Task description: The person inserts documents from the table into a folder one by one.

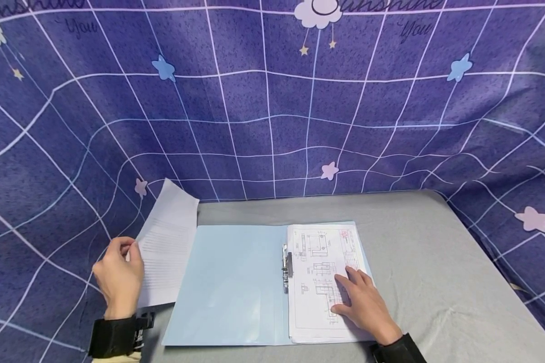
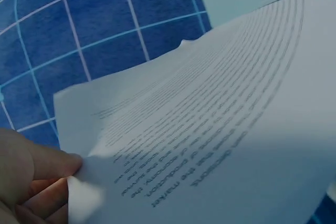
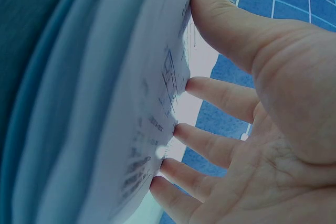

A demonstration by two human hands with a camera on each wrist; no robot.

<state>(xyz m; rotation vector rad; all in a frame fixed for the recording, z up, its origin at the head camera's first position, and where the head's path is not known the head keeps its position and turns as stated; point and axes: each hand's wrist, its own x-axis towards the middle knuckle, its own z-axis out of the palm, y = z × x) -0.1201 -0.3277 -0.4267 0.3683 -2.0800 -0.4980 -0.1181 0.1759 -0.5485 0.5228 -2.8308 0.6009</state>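
Observation:
A light-blue folder [image 1: 233,282] lies spread on the table. On its right half is a stack of papers [image 1: 311,322] printed with technical drawings, beside a metal clip [image 1: 287,269] near the fold. My left hand [image 1: 121,275] pinches the left edge of a sheet of printed text [image 1: 165,252] between thumb and fingers; the sheet bends upward left of the folder. In the left wrist view, lines of text curve across this sheet [image 2: 210,108]. My right hand [image 1: 363,302] rests its spread fingertips on the drawing stack; the right wrist view shows the fingertips [image 3: 197,85] against the page.
The folder lies on a grey-covered table [image 1: 440,282], whose surface extends to the right. A purple-blue cloth [image 1: 263,101] with a grid, stars and clouds hangs behind it and along both sides.

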